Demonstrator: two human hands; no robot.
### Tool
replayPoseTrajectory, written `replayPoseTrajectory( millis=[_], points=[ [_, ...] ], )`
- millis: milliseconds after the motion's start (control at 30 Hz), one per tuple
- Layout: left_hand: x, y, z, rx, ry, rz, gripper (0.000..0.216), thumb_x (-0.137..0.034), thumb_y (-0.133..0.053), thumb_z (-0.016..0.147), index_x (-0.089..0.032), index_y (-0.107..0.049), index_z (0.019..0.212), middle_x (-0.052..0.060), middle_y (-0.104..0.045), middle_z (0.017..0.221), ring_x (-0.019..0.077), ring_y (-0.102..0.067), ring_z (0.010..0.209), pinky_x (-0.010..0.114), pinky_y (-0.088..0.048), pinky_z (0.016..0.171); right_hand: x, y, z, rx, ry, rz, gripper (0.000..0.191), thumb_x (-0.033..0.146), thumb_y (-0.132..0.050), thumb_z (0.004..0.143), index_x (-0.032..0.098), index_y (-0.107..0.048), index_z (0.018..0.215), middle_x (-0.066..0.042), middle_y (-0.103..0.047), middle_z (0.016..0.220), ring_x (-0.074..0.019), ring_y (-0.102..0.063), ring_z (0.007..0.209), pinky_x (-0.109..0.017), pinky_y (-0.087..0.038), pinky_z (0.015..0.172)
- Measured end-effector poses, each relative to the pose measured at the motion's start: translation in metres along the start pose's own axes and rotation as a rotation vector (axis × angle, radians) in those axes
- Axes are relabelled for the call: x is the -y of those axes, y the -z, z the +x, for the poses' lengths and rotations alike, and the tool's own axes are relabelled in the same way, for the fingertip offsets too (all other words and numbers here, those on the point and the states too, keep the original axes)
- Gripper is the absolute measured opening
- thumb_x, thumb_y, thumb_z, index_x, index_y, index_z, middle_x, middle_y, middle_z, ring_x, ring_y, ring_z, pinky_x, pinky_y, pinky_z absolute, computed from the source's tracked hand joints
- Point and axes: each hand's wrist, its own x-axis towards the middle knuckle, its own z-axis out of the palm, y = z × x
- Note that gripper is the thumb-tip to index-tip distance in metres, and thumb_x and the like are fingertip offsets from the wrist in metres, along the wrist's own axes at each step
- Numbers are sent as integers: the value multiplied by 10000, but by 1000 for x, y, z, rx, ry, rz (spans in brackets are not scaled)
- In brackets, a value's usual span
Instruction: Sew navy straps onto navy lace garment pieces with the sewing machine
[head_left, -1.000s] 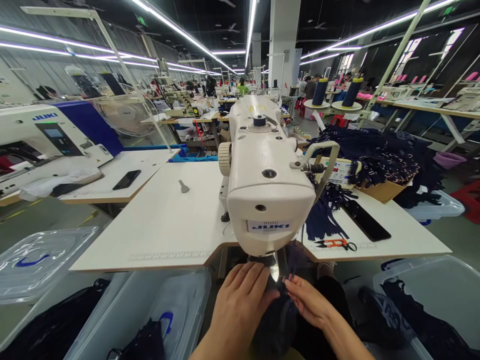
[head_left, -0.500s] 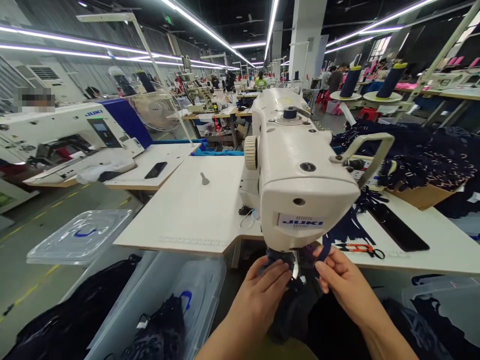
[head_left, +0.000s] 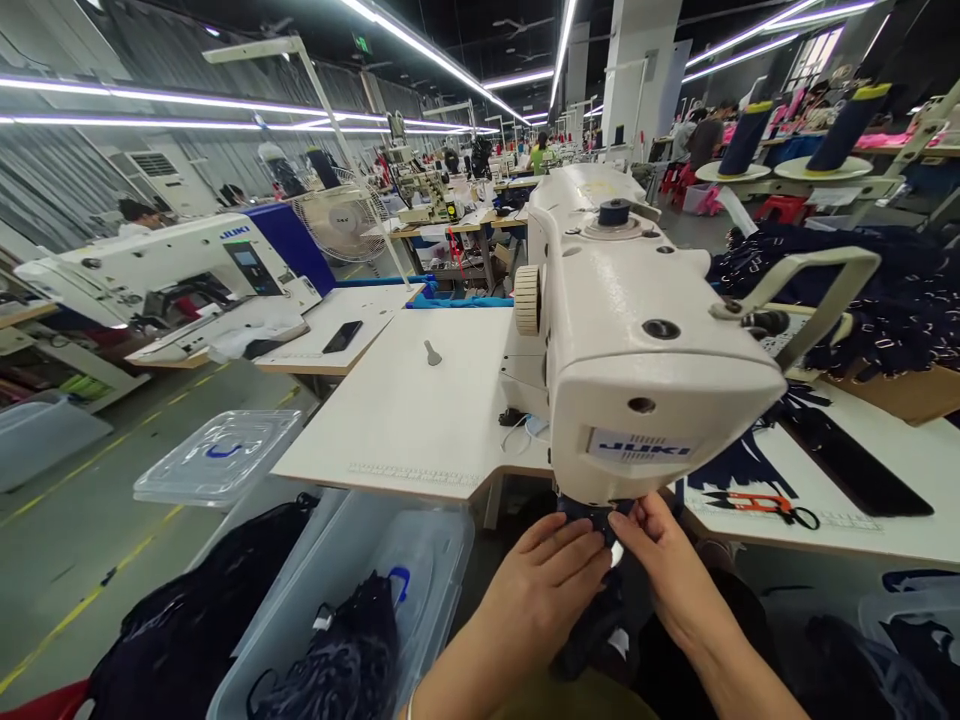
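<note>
Under the head of a white JUKI sewing machine (head_left: 667,400), both hands meet at a piece of navy fabric (head_left: 581,508). My left hand (head_left: 544,580) lies over it with the fingers side by side, gripping its edge. On the other side of the needle area, my right hand (head_left: 667,560) is closed, thumb and fingers pinched on a navy strap close under the machine head. The strap is mostly hidden by the fingers. More dark cloth (head_left: 592,630) hangs below the hands. The needle and stitching point cannot be seen.
Orange-handled thread snips (head_left: 757,505) and a long black phone-like slab (head_left: 855,460) lie at the right. Navy straps (head_left: 817,290) are heaped behind them. A grey metal key-like piece (head_left: 432,353) rests on the left tabletop. Plastic bins (head_left: 442,570) with dark straps stand below.
My right hand has moved up and inward, closer to my left hand, bringing the navy strap under the machine head. The view has swung slightly left.
</note>
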Motion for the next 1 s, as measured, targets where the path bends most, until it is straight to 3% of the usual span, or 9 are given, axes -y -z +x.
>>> replayPoseTrajectory(
  millis=[67,133,233,367,1000],
  points=[
    [-1,1,0,10,30,29,266,-172,-472,978,-211,-575,1220,8,-661,1193,122,-544,1197,341,-365,1085,4,-1,2,28,-1,62,373,445,-705,763,267,-595,1072,1,-640,924,-176,-575,910,-301,-430,896],
    [-2,1,0,-5,54,18,254,-181,-466,984,-221,-580,1208,7,-669,1177,114,-562,1169,324,-373,1063,7,0,4,26,3,36,392,469,-703,756,255,-608,1071,-11,-653,892,-190,-586,898,-316,-436,895],
    [0,0,-1,-51,58,-52,254,-189,-420,1001,-189,-580,1199,40,-673,1163,113,-583,1136,298,-405,1021,8,-1,4,-32,24,-75,377,508,-710,728,223,-620,958,14,-586,732,-173,-557,746,-280,-470,751],
    [3,-3,-2,-86,61,-120,258,-177,-433,993,-167,-559,1218,66,-658,1187,130,-585,1128,315,-413,1012,7,-5,1,-76,45,-142,322,502,-676,761,214,-600,886,30,-531,704,-141,-499,672,-231,-442,639],
    [0,5,7,52,-7,33,275,-186,-401,1013,-191,-539,1250,26,-651,1207,130,-532,1200,336,-353,983,2,-4,-1,-56,55,-203,237,442,-568,848,238,-539,967,26,-545,773,-150,-506,741,-238,-448,700]
  ],
)
